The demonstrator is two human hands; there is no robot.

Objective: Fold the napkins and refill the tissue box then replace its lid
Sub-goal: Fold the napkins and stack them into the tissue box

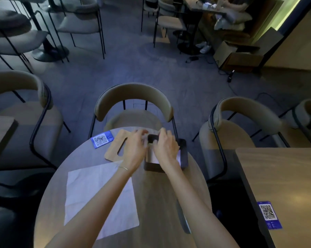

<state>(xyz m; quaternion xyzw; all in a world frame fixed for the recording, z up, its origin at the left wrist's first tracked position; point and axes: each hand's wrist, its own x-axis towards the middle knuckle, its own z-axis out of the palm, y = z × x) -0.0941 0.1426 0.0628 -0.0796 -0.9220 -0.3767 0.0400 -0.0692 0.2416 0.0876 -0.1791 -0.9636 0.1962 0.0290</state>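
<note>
A dark open tissue box (184, 154) stands at the far side of the round table (160, 194). A folded white napkin (152, 157) lies inside it. My right hand (166, 146) reaches over the box with its fingers pressing down on the napkin. My left hand (135, 147) hovers at the box's left edge, fingers spread; whether it touches the napkin I cannot tell. The wooden lid (115, 147), with a slot cut in it, lies flat on the table left of the box. An unfolded white napkin (90, 190) lies spread on the table under my left forearm.
A blue QR-code card (102, 139) sits at the table's far left edge. A dark flat strip (183, 219) lies near the right rim. Chairs (133, 104) ring the table. Another table (279, 185) with a QR card (269, 214) stands at right.
</note>
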